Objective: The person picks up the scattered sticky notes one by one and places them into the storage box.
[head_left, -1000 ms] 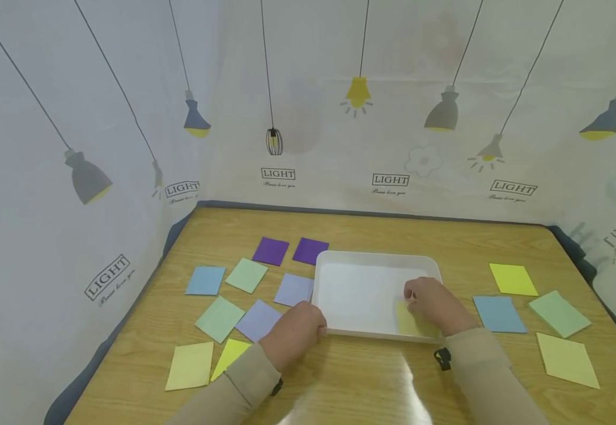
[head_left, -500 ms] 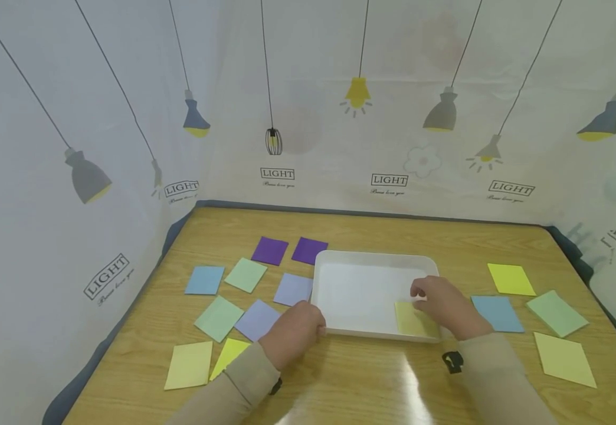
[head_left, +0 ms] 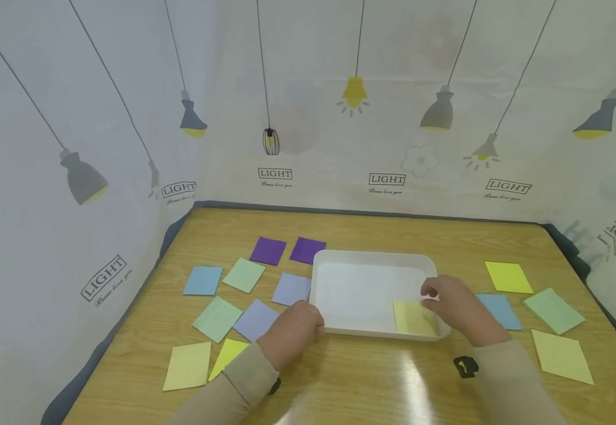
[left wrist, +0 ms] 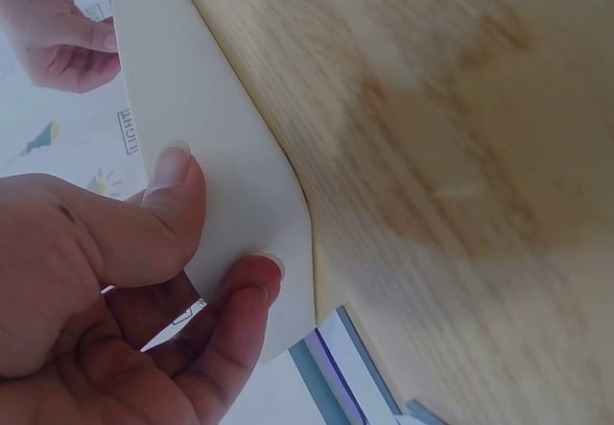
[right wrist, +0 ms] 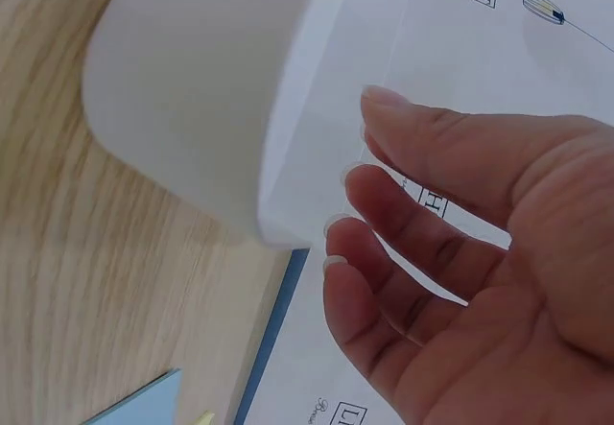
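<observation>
A shallow white tray (head_left: pixel 347 289) lies on the wooden table. My left hand (head_left: pixel 291 332) grips its near left corner. The left wrist view shows the thumb on the rim and the fingers against the tray wall (left wrist: pixel 216 118). Inside the tray's near right corner lies a pale yellow square paper note (head_left: pixel 409 317). Above the tray's right edge is my right hand (head_left: pixel 459 308), its fingers bent loosely. Nothing is between those fingers (right wrist: pixel 369 190) in the right wrist view, and they stand apart from the tray wall (right wrist: pixel 192 89).
Left of the tray lie several paper squares, among them purple (head_left: pixel 268 251), blue (head_left: pixel 202 280), green (head_left: pixel 218 319), lilac (head_left: pixel 256 319) and pale yellow (head_left: pixel 187 366). More squares lie to the right: bright yellow (head_left: pixel 508 277), blue (head_left: pixel 501 311), green (head_left: pixel 554 310), pale yellow (head_left: pixel 562 356).
My right hand has drawn back to the right from the pale yellow note, leaving it in the tray and more of it in sight. The left hand stays at the tray's corner.
</observation>
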`<state>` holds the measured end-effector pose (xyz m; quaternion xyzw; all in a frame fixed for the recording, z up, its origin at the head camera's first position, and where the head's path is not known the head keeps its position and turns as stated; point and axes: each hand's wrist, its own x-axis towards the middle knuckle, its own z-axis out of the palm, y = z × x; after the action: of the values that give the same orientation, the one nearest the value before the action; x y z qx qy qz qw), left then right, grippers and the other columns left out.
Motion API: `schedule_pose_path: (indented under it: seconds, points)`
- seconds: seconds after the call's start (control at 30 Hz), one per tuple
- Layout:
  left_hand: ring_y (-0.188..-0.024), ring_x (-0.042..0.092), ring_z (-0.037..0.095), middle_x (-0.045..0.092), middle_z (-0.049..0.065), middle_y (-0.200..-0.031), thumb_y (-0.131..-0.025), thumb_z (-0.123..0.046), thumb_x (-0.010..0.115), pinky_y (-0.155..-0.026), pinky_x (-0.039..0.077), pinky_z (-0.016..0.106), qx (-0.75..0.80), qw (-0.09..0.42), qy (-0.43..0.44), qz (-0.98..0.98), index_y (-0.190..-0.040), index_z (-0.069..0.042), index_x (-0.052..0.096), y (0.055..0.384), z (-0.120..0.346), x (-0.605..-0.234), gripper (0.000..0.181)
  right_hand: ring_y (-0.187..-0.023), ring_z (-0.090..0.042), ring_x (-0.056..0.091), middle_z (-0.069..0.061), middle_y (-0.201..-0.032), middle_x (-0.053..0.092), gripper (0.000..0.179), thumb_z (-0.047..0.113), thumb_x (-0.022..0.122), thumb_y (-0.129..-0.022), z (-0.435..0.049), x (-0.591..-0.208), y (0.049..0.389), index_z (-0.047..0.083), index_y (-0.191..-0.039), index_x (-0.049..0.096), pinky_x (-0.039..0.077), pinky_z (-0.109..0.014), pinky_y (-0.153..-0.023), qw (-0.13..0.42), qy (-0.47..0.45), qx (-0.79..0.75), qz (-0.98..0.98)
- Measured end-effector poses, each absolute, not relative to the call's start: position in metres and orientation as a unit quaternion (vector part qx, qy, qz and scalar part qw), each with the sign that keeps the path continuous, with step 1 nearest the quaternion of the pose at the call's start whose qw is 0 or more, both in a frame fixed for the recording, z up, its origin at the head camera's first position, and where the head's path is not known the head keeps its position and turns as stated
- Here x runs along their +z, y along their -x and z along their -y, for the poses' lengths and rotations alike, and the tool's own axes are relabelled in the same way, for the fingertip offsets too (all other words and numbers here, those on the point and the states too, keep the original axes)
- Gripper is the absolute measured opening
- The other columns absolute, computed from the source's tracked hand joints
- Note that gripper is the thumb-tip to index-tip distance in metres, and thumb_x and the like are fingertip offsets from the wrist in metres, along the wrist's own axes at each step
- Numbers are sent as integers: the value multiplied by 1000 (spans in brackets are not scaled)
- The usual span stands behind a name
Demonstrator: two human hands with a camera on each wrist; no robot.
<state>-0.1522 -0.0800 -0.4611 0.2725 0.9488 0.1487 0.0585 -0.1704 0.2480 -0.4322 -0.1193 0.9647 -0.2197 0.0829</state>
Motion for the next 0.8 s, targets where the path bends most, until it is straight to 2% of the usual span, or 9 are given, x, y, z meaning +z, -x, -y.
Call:
schedule_pose_path:
  seconds: [0.2, 0.47, 0.67, 0.8]
  points:
    - [-61, 43, 6, 68, -3, -69, -88, -12, 75, -65, 46, 21, 154, 66, -269, -948, -75, -8, 79, 152, 80, -460, 14, -92, -29, 62, -15, -100, 67, 15, 11, 69, -94, -261, -439, 166, 1, -104, 67, 54, -50, -79, 72, 100, -221, -967]
    - [-63, 45, 6, 72, -1, -74, -88, -12, 75, -66, 47, 21, 155, 75, -263, -949, -79, -7, 81, 152, 80, -461, 11, -87, -27, 59, -12, -95, 65, 7, 13, 69, -93, -282, -447, 159, 7, -92, 65, 51, -47, -75, 28, 95, -225, -969]
    - [-65, 47, 5, 73, 0, -74, -86, -9, 75, -69, 50, 21, 149, 64, -279, -946, -79, -8, 80, 152, 81, -462, 9, -89, -29, 60, -14, -97, 66, 8, 13, 68, -93, -293, -448, 155, 5, -96, 66, 52, -49, -76, 26, 88, -220, -971]
    - [-63, 45, 5, 70, -1, -72, -86, -7, 75, -65, 47, 20, 157, 57, -283, -945, -75, -7, 79, 153, 80, -462, 12, -90, -31, 61, -17, -99, 66, 12, 13, 68, -94, -296, -445, 152, 2, -99, 67, 52, -50, -76, 35, 79, -221, -971]
